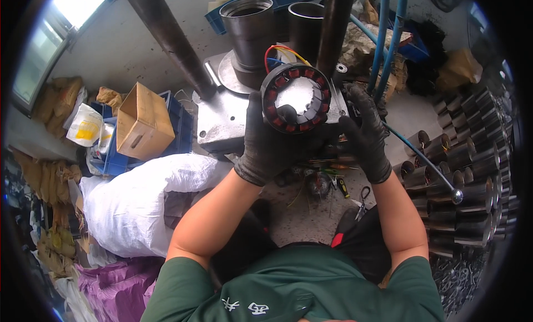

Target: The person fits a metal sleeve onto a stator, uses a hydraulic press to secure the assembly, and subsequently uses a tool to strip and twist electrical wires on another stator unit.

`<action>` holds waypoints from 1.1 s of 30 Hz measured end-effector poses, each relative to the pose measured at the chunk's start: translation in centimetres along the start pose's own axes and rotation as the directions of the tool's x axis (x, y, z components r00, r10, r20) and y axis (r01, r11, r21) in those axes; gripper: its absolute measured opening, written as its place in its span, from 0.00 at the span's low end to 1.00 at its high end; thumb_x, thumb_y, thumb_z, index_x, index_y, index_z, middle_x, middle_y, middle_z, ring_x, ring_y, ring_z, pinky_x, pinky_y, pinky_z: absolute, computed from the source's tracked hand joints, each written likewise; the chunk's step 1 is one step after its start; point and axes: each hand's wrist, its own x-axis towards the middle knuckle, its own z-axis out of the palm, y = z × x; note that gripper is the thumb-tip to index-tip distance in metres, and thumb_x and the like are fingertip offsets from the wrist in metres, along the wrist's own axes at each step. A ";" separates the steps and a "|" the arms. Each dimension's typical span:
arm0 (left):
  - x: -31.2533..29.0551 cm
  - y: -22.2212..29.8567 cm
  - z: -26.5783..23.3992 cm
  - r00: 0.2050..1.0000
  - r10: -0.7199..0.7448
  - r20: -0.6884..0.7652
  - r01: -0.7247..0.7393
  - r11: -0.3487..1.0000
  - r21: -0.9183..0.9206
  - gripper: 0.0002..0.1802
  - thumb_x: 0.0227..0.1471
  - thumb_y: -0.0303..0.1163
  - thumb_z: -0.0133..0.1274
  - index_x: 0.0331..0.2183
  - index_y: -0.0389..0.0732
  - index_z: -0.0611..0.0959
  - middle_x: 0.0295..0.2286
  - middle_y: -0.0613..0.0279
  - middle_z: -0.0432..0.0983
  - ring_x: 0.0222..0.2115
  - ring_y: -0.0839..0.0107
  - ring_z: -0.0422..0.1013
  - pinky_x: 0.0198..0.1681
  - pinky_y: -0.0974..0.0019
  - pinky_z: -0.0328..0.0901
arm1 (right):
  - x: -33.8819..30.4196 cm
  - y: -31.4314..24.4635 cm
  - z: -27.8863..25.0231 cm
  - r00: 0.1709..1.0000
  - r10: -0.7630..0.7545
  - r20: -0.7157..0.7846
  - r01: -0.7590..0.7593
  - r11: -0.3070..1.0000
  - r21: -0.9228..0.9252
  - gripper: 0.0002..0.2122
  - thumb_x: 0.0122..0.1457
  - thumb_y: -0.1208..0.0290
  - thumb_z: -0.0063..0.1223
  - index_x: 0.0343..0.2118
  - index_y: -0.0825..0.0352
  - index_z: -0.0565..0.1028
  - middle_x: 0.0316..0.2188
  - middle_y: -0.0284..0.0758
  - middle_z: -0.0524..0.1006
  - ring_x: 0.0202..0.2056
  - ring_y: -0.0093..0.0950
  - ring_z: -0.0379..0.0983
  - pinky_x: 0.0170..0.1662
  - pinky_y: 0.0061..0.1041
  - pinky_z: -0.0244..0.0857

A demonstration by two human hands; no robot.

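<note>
My left hand, in a dark glove, grips a round motor stator from its left and lower side. The ring is black, with copper-red windings around its inner teeth. Red, yellow and blue lead wires loop up from its far edge. To the right of the stator is my gloved right hand, its thumb and fingers apart, with nothing seen in it. Beyond the stator lies a metal machine plate, bearing a tall dark steel cylinder on a round base.
Dark machine columns rise on both sides of the plate. A blue rod with a ball end slants out to the right, before stacked steel tubes. Scissors and screwdrivers lie below. A cardboard box and white sack stand left.
</note>
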 end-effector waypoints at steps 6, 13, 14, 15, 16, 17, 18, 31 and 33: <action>-0.2 -1.9 0.8 0.990 -0.134 0.037 0.124 0.973 0.194 0.54 0.56 0.72 0.41 0.68 0.41 0.53 0.65 0.44 0.53 0.65 0.48 0.54 0.68 0.47 0.51 | 0.2 -3.0 0.3 0.951 -0.307 -0.025 0.301 0.945 -0.131 0.56 0.42 0.49 0.74 0.71 0.55 0.48 0.67 0.53 0.51 0.65 0.53 0.55 0.61 0.49 0.61; -2.8 -5.6 2.1 0.998 -0.063 0.000 0.047 0.745 0.665 0.58 0.52 0.73 0.47 0.67 0.38 0.54 0.60 0.52 0.63 0.59 0.63 0.64 0.62 0.57 0.61 | -1.4 -3.3 -1.3 0.993 0.103 -0.061 -0.080 0.952 0.297 0.49 0.50 0.52 0.66 0.71 0.61 0.48 0.63 0.47 0.61 0.61 0.41 0.63 0.60 0.43 0.64; -2.8 -5.5 2.0 1.000 -0.011 -0.022 0.023 0.712 0.702 0.49 0.55 0.66 0.48 0.64 0.38 0.58 0.55 0.53 0.67 0.55 0.64 0.67 0.58 0.59 0.63 | -1.4 -3.6 -2.0 0.953 0.301 0.028 -0.264 0.785 0.560 0.46 0.53 0.52 0.63 0.70 0.61 0.49 0.61 0.45 0.64 0.60 0.39 0.65 0.60 0.42 0.65; -2.6 -5.2 1.9 0.999 0.038 -0.038 0.003 0.678 0.735 0.41 0.58 0.58 0.49 0.60 0.38 0.63 0.51 0.54 0.70 0.50 0.66 0.70 0.54 0.61 0.66 | -1.5 -3.8 -2.6 0.875 0.455 0.166 -0.412 0.518 0.749 0.43 0.56 0.52 0.59 0.70 0.61 0.51 0.59 0.43 0.67 0.58 0.36 0.68 0.60 0.40 0.65; -2.3 -4.8 1.8 0.995 0.088 -0.053 -0.016 0.641 0.768 0.32 0.61 0.50 0.50 0.57 0.37 0.68 0.47 0.55 0.73 0.46 0.68 0.73 0.51 0.63 0.68 | -2.3 -2.8 -1.6 0.837 0.510 0.201 -0.359 0.234 0.903 0.36 0.60 0.45 0.50 0.67 0.62 0.58 0.56 0.40 0.72 0.53 0.33 0.72 0.60 0.39 0.66; -1.9 -4.6 1.7 0.988 0.139 -0.065 -0.032 0.601 0.798 0.24 0.64 0.43 0.52 0.54 0.37 0.73 0.43 0.56 0.76 0.42 0.70 0.75 0.47 0.65 0.71 | -2.6 -2.6 -1.8 0.813 0.539 0.220 -0.334 0.122 0.935 0.36 0.60 0.44 0.49 0.65 0.62 0.61 0.56 0.40 0.72 0.53 0.34 0.72 0.60 0.39 0.66; -1.5 -4.3 2.1 0.965 0.147 -0.215 0.060 0.677 0.734 0.12 0.65 0.32 0.50 0.47 0.36 0.75 0.39 0.58 0.77 0.38 0.73 0.75 0.43 0.67 0.71 | -2.2 -2.9 -1.7 0.789 0.560 0.251 -0.306 0.005 0.952 0.35 0.60 0.42 0.48 0.64 0.62 0.63 0.56 0.40 0.72 0.54 0.34 0.72 0.60 0.39 0.66; 0.0 -5.0 0.2 0.905 0.426 0.012 -0.278 0.568 0.774 0.17 0.60 0.24 0.55 0.51 0.36 0.77 0.47 0.56 0.76 0.48 0.71 0.73 0.53 0.67 0.69 | -3.6 -2.6 -0.3 0.646 0.649 0.401 -0.365 -0.199 0.909 0.36 0.59 0.37 0.44 0.61 0.64 0.68 0.57 0.41 0.72 0.58 0.38 0.69 0.62 0.42 0.63; 0.1 -4.7 -0.2 0.882 0.406 0.240 -0.412 0.419 0.809 0.17 0.57 0.23 0.57 0.49 0.35 0.78 0.45 0.56 0.78 0.49 0.68 0.73 0.53 0.66 0.69 | -3.5 -2.9 -0.2 0.662 0.639 0.392 -0.385 -0.159 0.909 0.36 0.61 0.38 0.44 0.61 0.65 0.67 0.57 0.40 0.71 0.58 0.37 0.68 0.63 0.40 0.62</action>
